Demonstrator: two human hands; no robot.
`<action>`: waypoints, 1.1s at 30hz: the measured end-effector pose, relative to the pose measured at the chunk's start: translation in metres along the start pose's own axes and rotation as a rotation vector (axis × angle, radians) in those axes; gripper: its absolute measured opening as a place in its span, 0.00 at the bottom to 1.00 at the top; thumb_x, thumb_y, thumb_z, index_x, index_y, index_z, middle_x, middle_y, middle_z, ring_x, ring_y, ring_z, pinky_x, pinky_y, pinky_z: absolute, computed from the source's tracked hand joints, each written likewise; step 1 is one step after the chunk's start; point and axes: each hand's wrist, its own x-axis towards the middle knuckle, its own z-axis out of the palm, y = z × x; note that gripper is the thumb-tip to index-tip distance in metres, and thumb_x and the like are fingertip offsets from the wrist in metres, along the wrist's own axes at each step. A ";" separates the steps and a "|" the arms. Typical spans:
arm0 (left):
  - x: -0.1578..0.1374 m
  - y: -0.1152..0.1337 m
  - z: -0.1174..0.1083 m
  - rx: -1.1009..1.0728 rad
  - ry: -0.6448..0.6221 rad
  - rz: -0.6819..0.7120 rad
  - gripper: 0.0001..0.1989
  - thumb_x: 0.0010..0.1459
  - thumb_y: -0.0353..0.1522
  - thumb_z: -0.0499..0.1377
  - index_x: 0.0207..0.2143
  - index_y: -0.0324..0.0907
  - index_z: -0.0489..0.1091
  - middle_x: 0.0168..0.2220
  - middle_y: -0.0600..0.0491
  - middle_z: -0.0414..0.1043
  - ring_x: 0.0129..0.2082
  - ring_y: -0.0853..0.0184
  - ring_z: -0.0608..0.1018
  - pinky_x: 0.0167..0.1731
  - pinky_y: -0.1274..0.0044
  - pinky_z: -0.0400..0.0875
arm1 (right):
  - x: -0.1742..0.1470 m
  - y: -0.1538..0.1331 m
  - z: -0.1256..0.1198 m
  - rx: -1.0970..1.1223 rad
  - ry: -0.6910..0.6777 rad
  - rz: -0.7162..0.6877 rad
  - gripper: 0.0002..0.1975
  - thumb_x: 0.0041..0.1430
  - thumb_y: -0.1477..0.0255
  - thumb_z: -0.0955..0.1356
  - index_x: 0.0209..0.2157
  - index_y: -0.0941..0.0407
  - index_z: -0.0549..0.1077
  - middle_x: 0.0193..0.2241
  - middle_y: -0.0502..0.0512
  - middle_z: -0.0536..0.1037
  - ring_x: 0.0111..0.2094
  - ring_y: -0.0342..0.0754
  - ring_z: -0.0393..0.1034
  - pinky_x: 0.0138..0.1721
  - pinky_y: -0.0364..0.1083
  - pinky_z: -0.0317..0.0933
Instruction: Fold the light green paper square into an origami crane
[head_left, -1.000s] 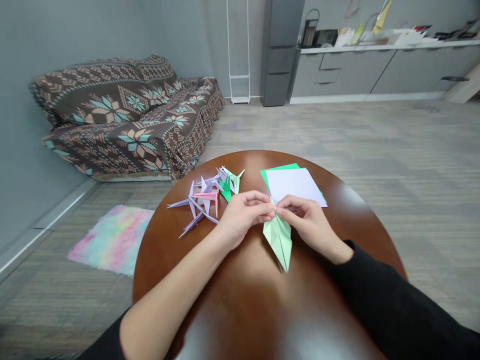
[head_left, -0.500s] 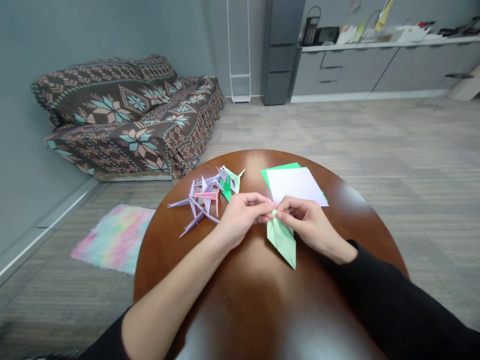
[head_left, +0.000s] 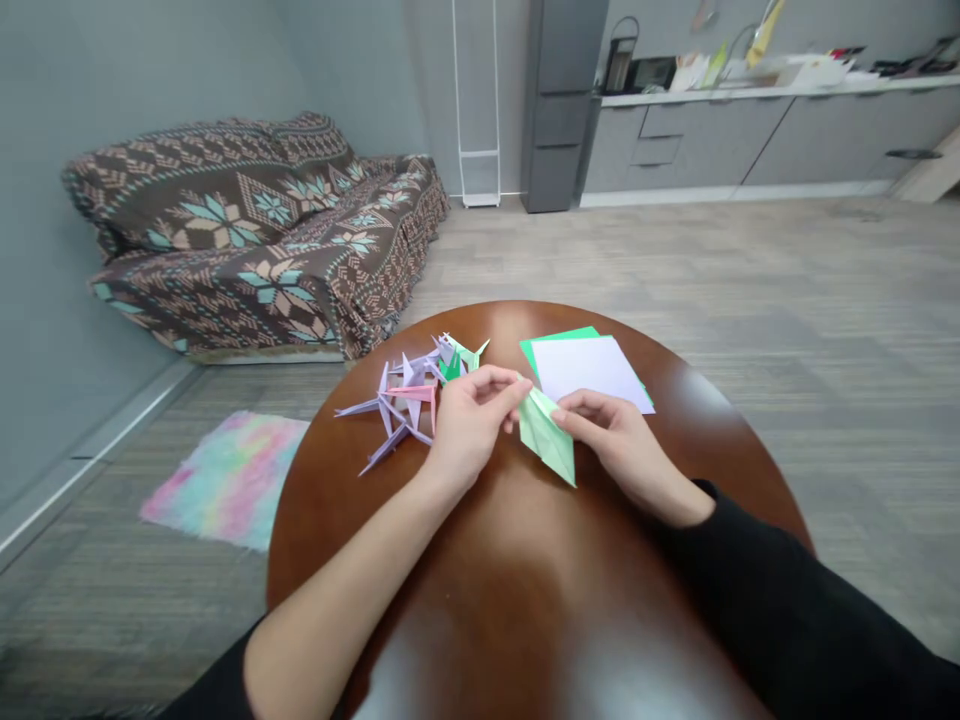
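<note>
A light green sheet of origami paper (head_left: 546, 440), folded into a long kite shape, is held above the round table (head_left: 495, 600). My left hand (head_left: 474, 415) pinches its upper left tip between thumb and fingers. On its right edge, the thumb and fingers of my right hand (head_left: 611, 435) are closed. Beside my left hand lie several folded paper cranes, among them a purple one (head_left: 394, 435), a pink one (head_left: 415, 393), a dark green one (head_left: 450, 368) and a pale green one (head_left: 472, 354). My left fingers partly hide the dark green one.
A stack of square paper, with a lavender sheet (head_left: 592, 372) over a green one (head_left: 532, 350), lies beyond my right hand. Farther off are a patterned sofa (head_left: 300, 230), a fluffy rug (head_left: 225, 480) and a kitchen counter (head_left: 705, 97).
The folded green paper has risen and shifted left, and its lower point has moved up. My hands, close together before, are now farther apart, the left one at the paper's tip.
</note>
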 end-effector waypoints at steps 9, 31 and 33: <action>-0.004 -0.007 0.004 -0.056 0.040 0.034 0.10 0.49 0.36 0.70 0.31 0.39 0.79 0.60 0.44 0.67 0.53 0.57 0.77 0.51 0.69 0.70 | -0.004 -0.006 0.006 -0.002 -0.067 -0.042 0.13 0.56 0.59 0.74 0.34 0.54 0.77 0.32 0.53 0.80 0.33 0.48 0.71 0.36 0.46 0.65; -0.014 -0.004 0.011 0.147 -0.038 0.062 0.13 0.51 0.33 0.68 0.36 0.43 0.68 0.26 0.56 0.76 0.28 0.69 0.78 0.34 0.79 0.71 | -0.007 -0.004 0.005 -0.107 -0.038 -0.103 0.15 0.59 0.58 0.72 0.30 0.56 0.75 0.27 0.51 0.75 0.27 0.45 0.66 0.31 0.44 0.60; -0.013 -0.006 0.012 0.106 -0.072 0.013 0.14 0.51 0.35 0.69 0.35 0.41 0.69 0.26 0.56 0.76 0.27 0.69 0.77 0.31 0.79 0.70 | -0.007 -0.004 0.005 -0.106 -0.047 -0.108 0.15 0.60 0.58 0.71 0.31 0.56 0.75 0.27 0.51 0.77 0.28 0.46 0.67 0.31 0.44 0.61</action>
